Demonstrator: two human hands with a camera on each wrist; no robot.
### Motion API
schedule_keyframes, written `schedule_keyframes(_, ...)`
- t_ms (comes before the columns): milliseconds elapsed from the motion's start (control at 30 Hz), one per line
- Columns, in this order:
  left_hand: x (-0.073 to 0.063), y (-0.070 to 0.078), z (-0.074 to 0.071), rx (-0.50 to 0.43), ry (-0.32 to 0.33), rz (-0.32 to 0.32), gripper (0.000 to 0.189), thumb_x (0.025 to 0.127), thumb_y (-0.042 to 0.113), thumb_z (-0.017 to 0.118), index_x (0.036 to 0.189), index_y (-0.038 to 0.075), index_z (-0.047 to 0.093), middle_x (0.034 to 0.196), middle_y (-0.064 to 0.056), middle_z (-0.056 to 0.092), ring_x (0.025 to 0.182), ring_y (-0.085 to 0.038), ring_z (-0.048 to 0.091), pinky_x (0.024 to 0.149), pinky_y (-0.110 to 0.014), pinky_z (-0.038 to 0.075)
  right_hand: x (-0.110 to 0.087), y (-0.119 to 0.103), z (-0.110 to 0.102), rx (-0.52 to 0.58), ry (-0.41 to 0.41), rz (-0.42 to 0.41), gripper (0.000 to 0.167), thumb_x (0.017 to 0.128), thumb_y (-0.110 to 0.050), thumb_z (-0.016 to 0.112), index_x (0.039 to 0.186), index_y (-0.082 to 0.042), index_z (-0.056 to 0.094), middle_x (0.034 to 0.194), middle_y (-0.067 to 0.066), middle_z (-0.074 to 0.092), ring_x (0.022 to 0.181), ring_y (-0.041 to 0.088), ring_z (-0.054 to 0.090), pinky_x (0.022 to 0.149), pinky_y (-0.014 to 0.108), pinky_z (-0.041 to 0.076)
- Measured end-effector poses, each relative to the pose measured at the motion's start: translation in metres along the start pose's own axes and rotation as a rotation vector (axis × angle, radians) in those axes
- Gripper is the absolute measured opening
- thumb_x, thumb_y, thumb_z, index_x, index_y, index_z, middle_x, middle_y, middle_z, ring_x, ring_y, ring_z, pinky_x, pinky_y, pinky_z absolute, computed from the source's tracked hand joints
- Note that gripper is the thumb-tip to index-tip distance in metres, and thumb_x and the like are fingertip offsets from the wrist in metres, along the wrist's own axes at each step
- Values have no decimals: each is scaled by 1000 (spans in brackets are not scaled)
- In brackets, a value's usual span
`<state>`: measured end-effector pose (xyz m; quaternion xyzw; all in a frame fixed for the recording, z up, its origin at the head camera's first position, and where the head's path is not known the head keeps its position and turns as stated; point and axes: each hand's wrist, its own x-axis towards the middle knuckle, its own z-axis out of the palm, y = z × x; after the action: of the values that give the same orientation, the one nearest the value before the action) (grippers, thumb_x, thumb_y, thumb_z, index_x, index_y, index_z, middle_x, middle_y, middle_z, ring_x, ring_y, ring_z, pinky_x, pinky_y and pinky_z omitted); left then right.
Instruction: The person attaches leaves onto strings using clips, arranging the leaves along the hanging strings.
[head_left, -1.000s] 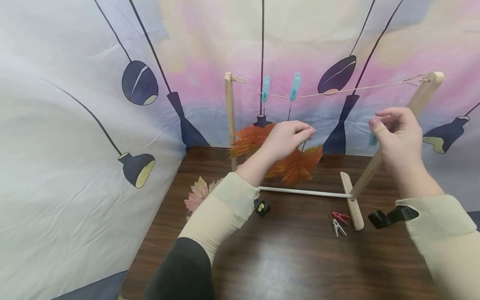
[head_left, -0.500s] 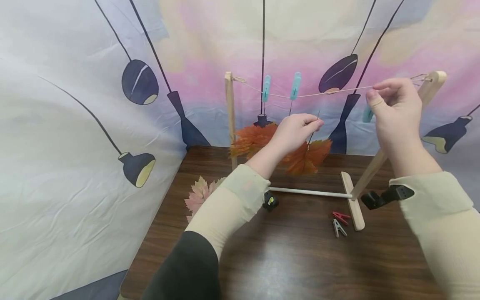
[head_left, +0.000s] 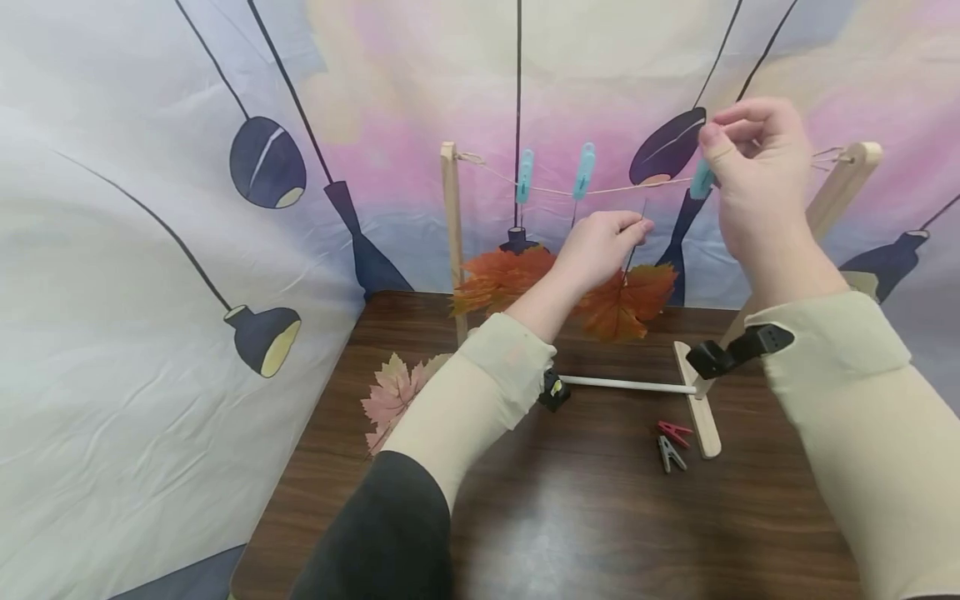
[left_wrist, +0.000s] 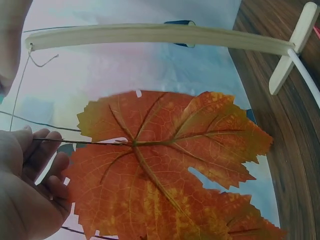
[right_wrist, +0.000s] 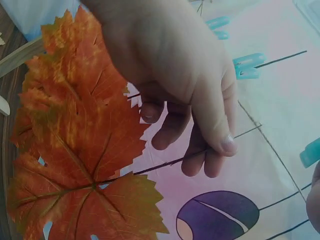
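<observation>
My left hand (head_left: 600,246) pinches the dark stem of an orange artificial leaf (head_left: 628,304) between thumb and fingers. In the right wrist view the tip of this stem (right_wrist: 247,131) reaches the string (right_wrist: 275,150). My right hand (head_left: 763,179) pinches a light blue clothespin (head_left: 702,179) close to the string, right of the stem. Two more blue clothespins, a left one (head_left: 525,177) and a right one (head_left: 584,171), stand on the string with leaf stems below them. Their orange leaves (head_left: 498,279) are partly hidden behind my left hand.
Wooden posts at left (head_left: 453,242) and right (head_left: 843,183) hold the string; a white rod (head_left: 630,384) joins them low down. On the brown table (head_left: 570,517) lie a red clothespin (head_left: 674,433), a grey clothespin (head_left: 670,455) and a pinkish leaf (head_left: 393,392), partly behind my left sleeve.
My left hand has risen and moved right, bringing the leaf and its stem nearer the string. My right hand has moved up and left with the clothespin, up to the string.
</observation>
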<state>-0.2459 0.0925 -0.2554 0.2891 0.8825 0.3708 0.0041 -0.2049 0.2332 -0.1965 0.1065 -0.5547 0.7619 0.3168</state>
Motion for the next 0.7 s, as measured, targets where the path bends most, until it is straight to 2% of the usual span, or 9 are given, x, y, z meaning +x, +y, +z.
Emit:
schedule_keyframes(100, 0, -2, -1, -2, 8, -7, 30, 100, 34, 43, 94, 19, 67, 96, 9, 64, 87, -5, 55, 77, -22, 43, 4, 2, 9, -26, -13, 19, 13, 79, 5, 70, 88, -2, 62, 79, 10, 53, 63, 15, 48, 51, 19, 41)
schedule_keyframes(367, 2, 0, -2, -30, 37, -36, 28, 100, 34, 44, 99, 20, 68, 91, 10, 63, 82, -6, 54, 74, -21, 42, 10, 6, 17, -71, -17, 72, 13, 81, 2, 69, 89, -6, 62, 80, 8, 53, 69, 16, 50, 55, 20, 40)
schedule_keyframes(567, 4, 2, -5, 36, 42, -51, 33, 100, 36, 42, 80, 16, 58, 70, 1, 50, 64, -12, 46, 60, -24, 36, 12, 11, 19, -91, -55, 68, 13, 83, 1, 67, 89, -7, 59, 80, 9, 52, 65, 16, 51, 55, 21, 41)
schedule_keyframes(700, 5, 1, -7, 39, 39, -46, 37, 100, 37, 41, 74, 13, 52, 65, -2, 45, 59, -15, 43, 57, -24, 33, 11, 14, 22, -139, -79, 71, 16, 84, -1, 66, 92, -9, 55, 82, 9, 49, 63, 16, 49, 54, 21, 44)
